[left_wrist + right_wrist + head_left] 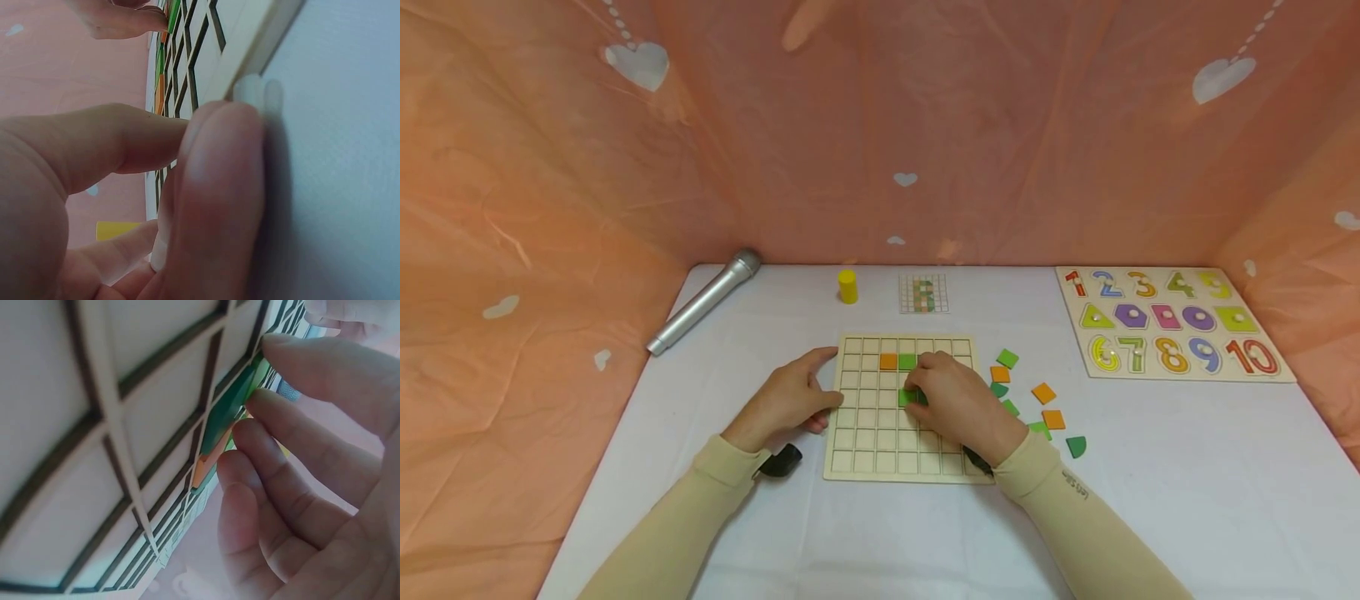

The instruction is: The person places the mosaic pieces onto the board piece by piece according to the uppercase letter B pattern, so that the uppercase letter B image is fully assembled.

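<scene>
A wooden grid board (854,438) lies on the white table. My left hand (790,398) holds its left edge, thumb on the rim and curled fingers against the side. Over the board's middle, my right hand (958,408) has thumb and fingertips curled at either side of a light green square tile (906,398). Beside that tile is a dark green piece (224,415), partly covered by the hand in the head view. An orange square (888,362) and another light green square (907,362) sit in an upper row. Right of the board, loose orange squares (1043,393) and green pieces (1077,447) are scattered.
Beyond the board are a small pattern card (924,294) and a yellow cylinder (847,287). A silver microphone (700,307) lies at the back left, a number and shape puzzle (1176,325) at the back right. Orange cloth (895,133) hangs around the table.
</scene>
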A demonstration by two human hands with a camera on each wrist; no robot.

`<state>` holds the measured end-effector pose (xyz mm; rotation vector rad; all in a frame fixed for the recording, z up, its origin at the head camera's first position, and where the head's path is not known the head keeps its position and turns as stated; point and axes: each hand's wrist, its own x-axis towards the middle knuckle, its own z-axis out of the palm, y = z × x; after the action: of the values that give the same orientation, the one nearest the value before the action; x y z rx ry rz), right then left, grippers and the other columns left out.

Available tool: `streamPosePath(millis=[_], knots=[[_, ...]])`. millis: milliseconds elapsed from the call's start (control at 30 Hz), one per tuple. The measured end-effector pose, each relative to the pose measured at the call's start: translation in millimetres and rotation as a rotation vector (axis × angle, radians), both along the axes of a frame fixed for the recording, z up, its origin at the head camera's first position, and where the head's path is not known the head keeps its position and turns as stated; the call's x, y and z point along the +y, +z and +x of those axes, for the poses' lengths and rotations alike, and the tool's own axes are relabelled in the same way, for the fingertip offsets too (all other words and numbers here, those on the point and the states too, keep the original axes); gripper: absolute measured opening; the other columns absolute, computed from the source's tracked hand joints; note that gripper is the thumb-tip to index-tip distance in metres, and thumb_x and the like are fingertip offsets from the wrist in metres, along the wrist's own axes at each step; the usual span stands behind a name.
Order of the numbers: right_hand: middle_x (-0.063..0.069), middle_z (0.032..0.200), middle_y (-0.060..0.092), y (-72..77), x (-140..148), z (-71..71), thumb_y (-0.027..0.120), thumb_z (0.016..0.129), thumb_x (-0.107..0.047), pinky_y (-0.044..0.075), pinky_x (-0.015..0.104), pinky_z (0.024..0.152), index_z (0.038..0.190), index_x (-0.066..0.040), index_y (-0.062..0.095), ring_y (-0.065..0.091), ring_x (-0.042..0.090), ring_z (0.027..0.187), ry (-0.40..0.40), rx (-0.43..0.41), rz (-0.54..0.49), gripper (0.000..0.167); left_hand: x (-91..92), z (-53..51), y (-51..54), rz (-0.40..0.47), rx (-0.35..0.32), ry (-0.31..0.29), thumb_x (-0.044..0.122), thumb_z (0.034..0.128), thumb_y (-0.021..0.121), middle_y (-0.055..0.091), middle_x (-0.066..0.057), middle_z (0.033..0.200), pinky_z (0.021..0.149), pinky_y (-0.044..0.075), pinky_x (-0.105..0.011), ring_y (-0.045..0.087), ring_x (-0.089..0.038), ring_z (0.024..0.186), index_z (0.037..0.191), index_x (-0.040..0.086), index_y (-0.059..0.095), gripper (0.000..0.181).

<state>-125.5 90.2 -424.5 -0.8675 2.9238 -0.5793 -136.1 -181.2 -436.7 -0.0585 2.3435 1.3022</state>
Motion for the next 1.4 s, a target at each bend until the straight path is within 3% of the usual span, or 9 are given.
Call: streamPosePath(millis=[700, 900, 967, 1167, 1400], knots=[[-0.002, 0.097, 0.067, 7.1, 16.1, -5.9, 0.085, 0.094, -0.023, 0.059, 0.031, 0.076, 0.101, -0.013, 0.083, 0.060, 0.017, 0.094, -0.038, -0.029, -0.003, 0.012, 1.2, -0.8, 1.4, 0.010, -0.002, 0.006, 0.010, 0.0931, 0.079, 0.065, -0.011, 0.078, 0.060, 0.065, -0.031, 0.068, -0.017, 0.058, 0.166, 0.021, 0.040, 0.084], [0.004, 0.105, 0.073, 12.1, 49.7, -15.0, 0.077, 0.097, -0.017, 0.062, 0.044, 0.092, 0.108, -0.006, 0.083, 0.065, 0.023, 0.100, -0.127, -0.046, -0.046, 0.017, 0.3, -0.5, 1.7, -0.002, -0.006, 0.002, 0.011, 0.0934, 0.080, 0.065, -0.012, 0.078, 0.061, 0.065, -0.031, 0.069, -0.018, 0.058, 0.167, 0.021, 0.040, 0.084], [0.006, 0.107, 0.073, 13.8, 63.5, -19.7, 0.075, 0.098, -0.019, 0.062, 0.046, 0.092, 0.111, -0.005, 0.082, 0.066, 0.024, 0.100, -0.190, -0.065, -0.049, 0.021, 0.1, -0.8, 1.9, -0.010, -0.006, -0.001, 0.011, 0.0935, 0.080, 0.065, -0.012, 0.079, 0.061, 0.065, -0.031, 0.069, -0.018, 0.059, 0.167, 0.022, 0.040, 0.084], [0.010, 0.116, 0.072, 14.8, 100.9, -32.5, 0.073, 0.101, -0.021, 0.060, 0.052, 0.100, 0.120, -0.004, 0.080, 0.067, 0.029, 0.108, -0.340, -0.178, -0.055, 0.026, 0.5, -1.7, 1.9, -0.012, -0.006, -0.006, 0.012, 0.0937, 0.080, 0.066, -0.012, 0.079, 0.061, 0.065, -0.031, 0.069, -0.019, 0.059, 0.167, 0.022, 0.040, 0.084], [0.013, 0.119, 0.072, 7.0, 125.5, -39.4, 0.076, 0.099, -0.022, 0.059, 0.054, 0.103, 0.120, -0.005, 0.079, 0.065, 0.031, 0.109, -0.397, -0.248, -0.083, 0.028, 0.8, -0.4, 1.4, -0.001, -0.008, 0.008, 0.012, 0.0934, 0.080, 0.064, -0.011, 0.079, 0.061, 0.065, -0.031, 0.068, -0.018, 0.059, 0.166, 0.023, 0.040, 0.084]])
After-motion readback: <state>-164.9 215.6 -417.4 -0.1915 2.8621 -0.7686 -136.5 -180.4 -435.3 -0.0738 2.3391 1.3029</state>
